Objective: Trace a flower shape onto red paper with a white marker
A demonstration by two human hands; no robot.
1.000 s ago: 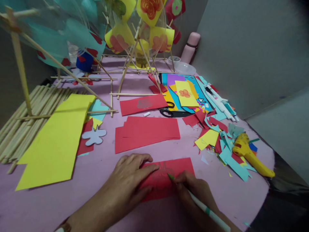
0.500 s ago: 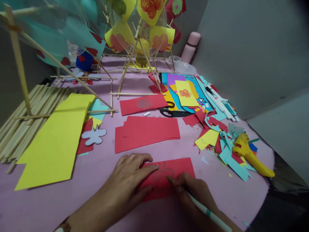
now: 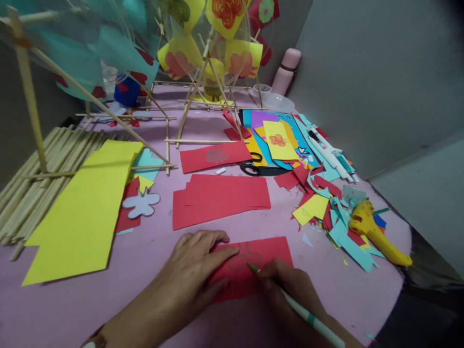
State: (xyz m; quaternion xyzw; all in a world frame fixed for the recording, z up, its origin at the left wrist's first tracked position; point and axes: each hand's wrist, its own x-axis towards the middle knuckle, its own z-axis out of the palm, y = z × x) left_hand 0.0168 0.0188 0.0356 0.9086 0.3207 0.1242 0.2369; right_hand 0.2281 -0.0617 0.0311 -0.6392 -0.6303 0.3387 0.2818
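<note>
A red paper rectangle [image 3: 277,249] lies on the pink tabletop right in front of me, with a dark butterfly-like drawing [image 3: 243,261] on it. My left hand [image 3: 199,263] rests flat on its left part, fingers spread and holding nothing. In my right hand [image 3: 286,285] is a white felt-tip pen [image 3: 304,313] with a green band and a green tip, gripped between thumb and fingers. The pen's tip is on the drawing. Just beyond lie overlapping red paper strips [image 3: 224,193] and another red piece [image 3: 197,159] bearing a similar dark drawing.
Yellow paper sheets [image 3: 83,208] and a bundle of wooden sticks [image 3: 43,179] lie at the left. Stick frames [image 3: 188,106] with decorated papers stand at the back. To the right are paper scraps [image 3: 311,209], a yellow glue gun [image 3: 380,241], black scissors [image 3: 251,166] and several markers [image 3: 329,157].
The pen tip has shifted slightly to the left over the drawing, and the drawn lines look a little darker. My left hand stays in place.
</note>
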